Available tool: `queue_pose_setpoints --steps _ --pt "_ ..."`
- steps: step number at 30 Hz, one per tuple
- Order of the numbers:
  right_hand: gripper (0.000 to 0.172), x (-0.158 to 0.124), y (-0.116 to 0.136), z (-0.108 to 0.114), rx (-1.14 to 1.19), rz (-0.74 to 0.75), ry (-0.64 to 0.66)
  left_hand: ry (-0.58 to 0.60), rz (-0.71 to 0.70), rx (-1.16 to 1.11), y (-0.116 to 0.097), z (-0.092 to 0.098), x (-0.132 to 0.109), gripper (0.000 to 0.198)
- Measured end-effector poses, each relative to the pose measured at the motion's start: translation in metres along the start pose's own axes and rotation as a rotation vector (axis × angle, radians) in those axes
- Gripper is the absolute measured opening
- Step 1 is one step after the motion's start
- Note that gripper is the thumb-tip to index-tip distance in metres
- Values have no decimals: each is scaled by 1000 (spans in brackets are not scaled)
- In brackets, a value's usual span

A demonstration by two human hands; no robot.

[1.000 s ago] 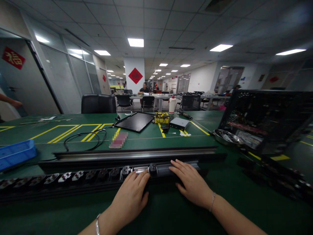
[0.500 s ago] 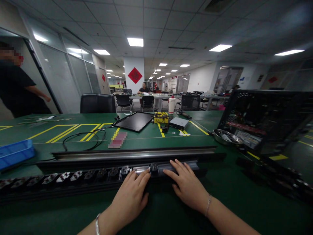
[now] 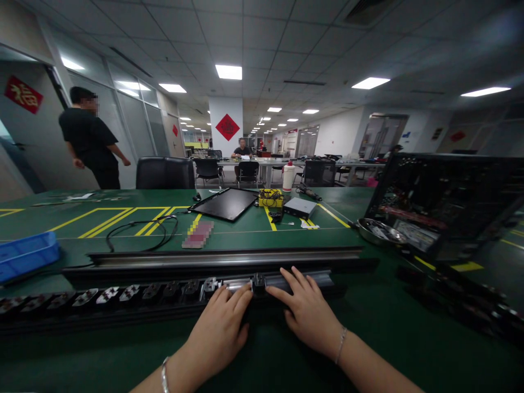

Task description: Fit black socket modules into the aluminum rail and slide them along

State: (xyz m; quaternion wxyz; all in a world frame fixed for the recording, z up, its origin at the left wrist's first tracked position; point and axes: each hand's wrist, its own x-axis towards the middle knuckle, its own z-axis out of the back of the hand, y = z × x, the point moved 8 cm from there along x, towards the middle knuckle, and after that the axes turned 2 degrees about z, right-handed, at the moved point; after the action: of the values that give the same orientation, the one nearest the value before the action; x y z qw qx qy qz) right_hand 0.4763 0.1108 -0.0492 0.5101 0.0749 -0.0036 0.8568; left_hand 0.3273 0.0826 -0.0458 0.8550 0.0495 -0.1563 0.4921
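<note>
The small black pin module (image 3: pixel 258 280) sits inside the long black channel rail (image 3: pixel 326 278), at the centre of my clock. The left hand (image 3: pixel 219 322) is between seven and eight o'clock of it, and the right hand (image 3: pixel 309 316) is near four o'clock. The left fingers lie close together over the near edge of the rail, with the thumb standing apart, so I see no pinch there. The right hand is spread, its index finger stretched towards the module. Both index fingertips are just beside the module, one on each side; whether they really touch it, I cannot tell.

At nine o'clock a row of similar modules (image 3: pixel 131 293) fills the rail, and at twelve o'clock lies a second channel rail (image 3: pixel 229 256).

In my judgement, the module is light and stiff, probably of hard plastic, and it should slide rather easily along the smooth inner floor. The metal pins on its top look like the delicate part, so it is better to press on the body from its three and nine o'clock sides, and to leave the pins alone. The rail seems rigid, long and much heavier; it is best steadied by its edges, which may be slippery or a little sharp
</note>
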Motion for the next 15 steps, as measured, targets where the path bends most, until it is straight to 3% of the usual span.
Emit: queue_pose_setpoints --steps 15 --pt "69 3 1 0 -45 21 26 -4 -2 20 -1 -1 0 61"
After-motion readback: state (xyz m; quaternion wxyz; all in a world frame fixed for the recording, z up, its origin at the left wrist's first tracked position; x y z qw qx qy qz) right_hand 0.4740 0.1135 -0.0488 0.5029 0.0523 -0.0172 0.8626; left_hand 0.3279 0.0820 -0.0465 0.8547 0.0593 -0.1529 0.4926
